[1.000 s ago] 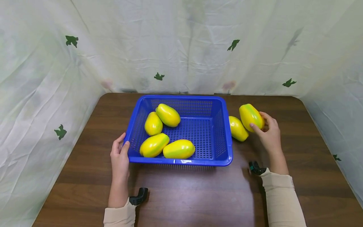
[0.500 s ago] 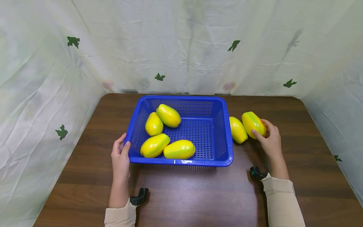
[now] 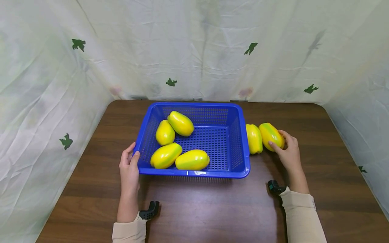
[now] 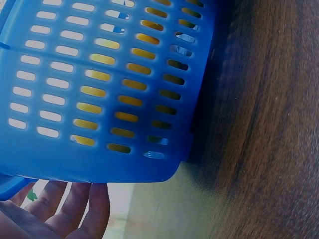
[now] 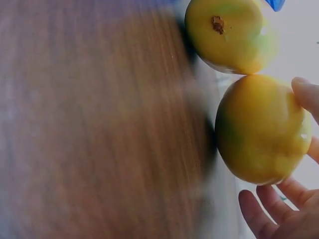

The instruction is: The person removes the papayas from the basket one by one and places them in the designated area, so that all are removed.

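Note:
A blue plastic basket (image 3: 209, 148) stands on the table with several yellow-green papayas inside, among them a papaya (image 3: 192, 160) near its front wall. My left hand (image 3: 129, 170) grips the basket's left rim, thumb on top and fingers outside. In the left wrist view, those fingers (image 4: 70, 209) lie against the edge of the slotted basket wall (image 4: 89, 104). To the right of the basket, my right hand (image 3: 288, 152) holds a papaya (image 3: 271, 136) low at the table. That papaya (image 5: 261, 129) touches another papaya (image 5: 229, 35) in the right wrist view. The second papaya (image 3: 254, 139) lies close beside the basket's right side.
The brown wooden table (image 3: 206, 206) has a pale curtain (image 3: 225, 50) with green bird shapes behind it and at both sides. A black wrist camera (image 3: 149, 210) sticks out at the left cuff, another black camera (image 3: 275, 187) at the right.
My right hand has lowered its papaya toward the table, against the neighbouring one. The neighbouring papaya has turned to lie more front-to-back. My left hand and the basket stay in place.

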